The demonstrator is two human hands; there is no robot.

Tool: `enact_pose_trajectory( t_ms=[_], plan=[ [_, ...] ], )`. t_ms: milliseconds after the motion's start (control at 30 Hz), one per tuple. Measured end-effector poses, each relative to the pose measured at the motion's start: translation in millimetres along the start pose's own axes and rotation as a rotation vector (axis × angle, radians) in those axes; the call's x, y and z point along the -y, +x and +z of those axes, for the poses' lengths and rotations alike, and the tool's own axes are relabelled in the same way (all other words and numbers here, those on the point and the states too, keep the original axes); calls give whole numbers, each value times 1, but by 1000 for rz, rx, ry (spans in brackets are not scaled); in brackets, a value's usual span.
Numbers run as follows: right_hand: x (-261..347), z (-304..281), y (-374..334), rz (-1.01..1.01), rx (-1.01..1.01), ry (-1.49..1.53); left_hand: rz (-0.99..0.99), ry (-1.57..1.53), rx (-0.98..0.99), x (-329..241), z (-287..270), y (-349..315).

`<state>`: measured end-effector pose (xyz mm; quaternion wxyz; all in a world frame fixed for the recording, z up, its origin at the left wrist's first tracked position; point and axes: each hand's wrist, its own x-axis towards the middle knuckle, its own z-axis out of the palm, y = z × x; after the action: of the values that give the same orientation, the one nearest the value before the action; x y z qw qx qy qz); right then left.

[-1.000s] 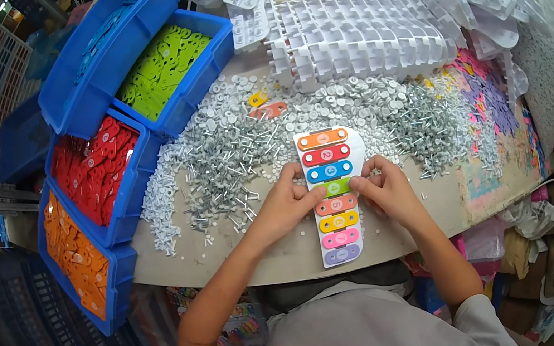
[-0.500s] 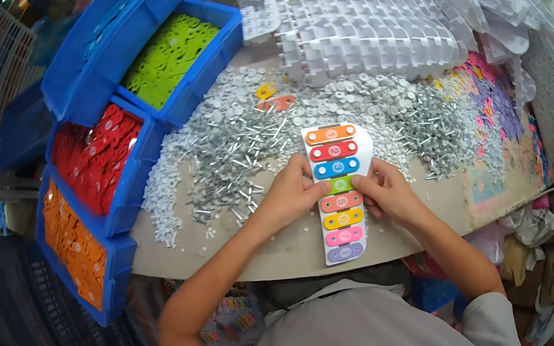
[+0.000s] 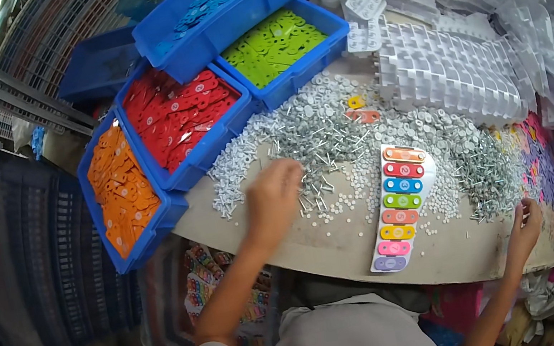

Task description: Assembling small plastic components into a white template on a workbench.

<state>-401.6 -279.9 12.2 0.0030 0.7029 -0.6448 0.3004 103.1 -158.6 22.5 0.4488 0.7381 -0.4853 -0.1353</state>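
Observation:
A white backing card [image 3: 426, 183] lies on the table, carrying a column of colourful numbered strips [image 3: 403, 216] in orange, red, blue, green, coral, yellow, pink and purple. Neither hand touches it. The upper strips show white round caps at their ends. My left hand [image 3: 276, 193] is over the table at the near edge of the white plastic pegs and metal pins [image 3: 297, 142]; motion blurs its fingers. Far to the right, my right hand [image 3: 528, 226] is beside a heap of metal pins [image 3: 484, 176], its fingers loosely bent and apart, with nothing visible in them.
Blue bins with red [image 3: 180, 112], orange [image 3: 123, 197], green [image 3: 275, 46] and blue pieces [image 3: 214, 5] stand at the left. White moulded plastic trays [image 3: 449, 69] are stacked at the back right. Purple and pink pieces [image 3: 539, 160] lie at the right.
Both hands have let go of the card, the left moving left toward the pegs and the right moving right toward the pins. The head view has swung left.

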Motion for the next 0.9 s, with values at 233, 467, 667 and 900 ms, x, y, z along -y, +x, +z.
enact_pose_trajectory(
  t_ms=[233,467,667,900],
  plan=[
    [-45,12,-24,109,109,-137,162,469,-158,67,-49,30],
    [-53,21,-20,48,25,-169,164,627,-58,71,-43,30],
    [-53,29,-18,95,19,-169,141,456,-84,50,-30,35],
    [-54,32,-23,120,-47,-206,-56,-63,221,-12,43,53]
  ],
)
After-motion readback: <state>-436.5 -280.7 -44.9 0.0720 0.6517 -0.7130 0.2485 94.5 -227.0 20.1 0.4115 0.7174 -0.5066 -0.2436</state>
